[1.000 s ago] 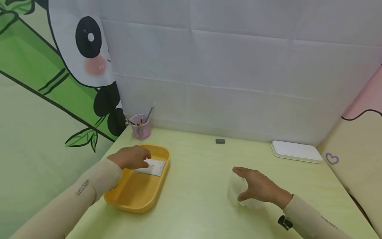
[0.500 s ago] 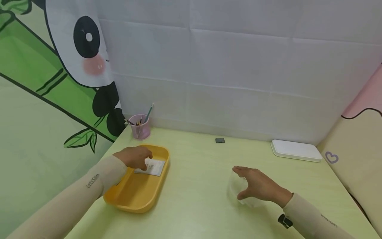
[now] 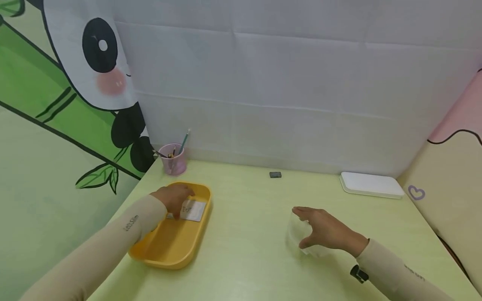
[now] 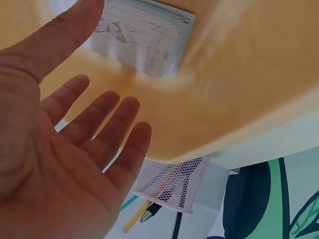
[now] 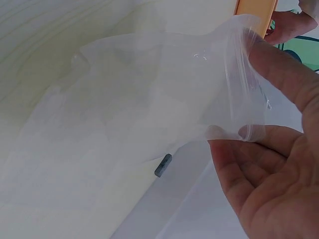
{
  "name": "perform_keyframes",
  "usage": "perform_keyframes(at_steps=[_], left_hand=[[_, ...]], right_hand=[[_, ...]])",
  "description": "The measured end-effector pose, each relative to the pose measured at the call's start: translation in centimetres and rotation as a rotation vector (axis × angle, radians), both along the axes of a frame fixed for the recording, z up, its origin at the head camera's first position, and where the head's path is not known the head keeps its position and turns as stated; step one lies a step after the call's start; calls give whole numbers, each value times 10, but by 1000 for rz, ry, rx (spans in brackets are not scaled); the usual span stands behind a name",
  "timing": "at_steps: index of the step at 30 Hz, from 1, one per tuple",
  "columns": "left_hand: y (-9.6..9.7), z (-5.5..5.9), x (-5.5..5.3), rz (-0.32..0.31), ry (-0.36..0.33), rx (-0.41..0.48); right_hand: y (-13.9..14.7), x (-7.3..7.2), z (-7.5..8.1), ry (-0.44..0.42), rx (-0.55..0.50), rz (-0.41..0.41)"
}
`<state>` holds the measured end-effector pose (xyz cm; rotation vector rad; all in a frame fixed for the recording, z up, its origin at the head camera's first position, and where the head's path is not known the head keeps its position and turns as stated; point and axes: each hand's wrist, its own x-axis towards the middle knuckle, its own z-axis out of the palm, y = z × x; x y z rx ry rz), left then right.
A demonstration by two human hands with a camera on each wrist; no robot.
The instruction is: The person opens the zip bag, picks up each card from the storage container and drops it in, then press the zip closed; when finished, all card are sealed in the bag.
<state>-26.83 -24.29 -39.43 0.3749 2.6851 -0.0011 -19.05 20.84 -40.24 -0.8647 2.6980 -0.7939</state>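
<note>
In the head view my left hand reaches into a yellow tray, over a flat white packet with grey print. The left wrist view has the fingers spread apart, the thumb overlapping one end of the packet and nothing gripped. At right, my right hand holds a clear plastic zip bag by its mouth end. Its thumb is at one corner of the mouth and its fingers are at the opposite corner, with the see-through bag stretched between them.
A pink mesh pencil cup with pencils and pens stands behind the tray. Near the back edge lies a small dark grey block. A white flat box sits at the back right, and a white cloth hangs behind the table.
My left hand has moved slightly right and lower over the packet, its fingers turning downward. The right hand keeps its hold on the bag. The head view has shifted slightly.
</note>
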Motion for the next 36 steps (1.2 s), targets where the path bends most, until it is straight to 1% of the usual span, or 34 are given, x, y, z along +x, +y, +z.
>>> perform_keyframes(at_steps=[3,6,10,12,15,19,21,23,31,36], left_hand=[[-2,-5,-1,-20,27,-17],[-5,-12,-2,-51,53,-36],[-8,-20,-2,-49,48,-37],[-8,-21,-1,-33,38,-25],[-8,-20,0,-38,42,-15],[-8,-18,1,-79,56,-15],[-7,-17,1,-85,58,-16],[-7,-16,1,-78,56,-18],[-7,-14,2,-16,22,-12],[-9,-12,2,-17,23,26]], right_hand=[[0,0,0,-5,-1,-5],[0,0,0,-14,-4,-9],[0,0,1,-28,-8,-11],[1,0,1,-29,-8,-12],[1,1,1,-28,-8,-10],[2,0,1,-18,-4,-13],[3,0,1,-12,-3,-18],[3,-1,2,-4,-1,-22],[4,0,3,-3,1,-30],[5,-1,3,-6,4,-39]])
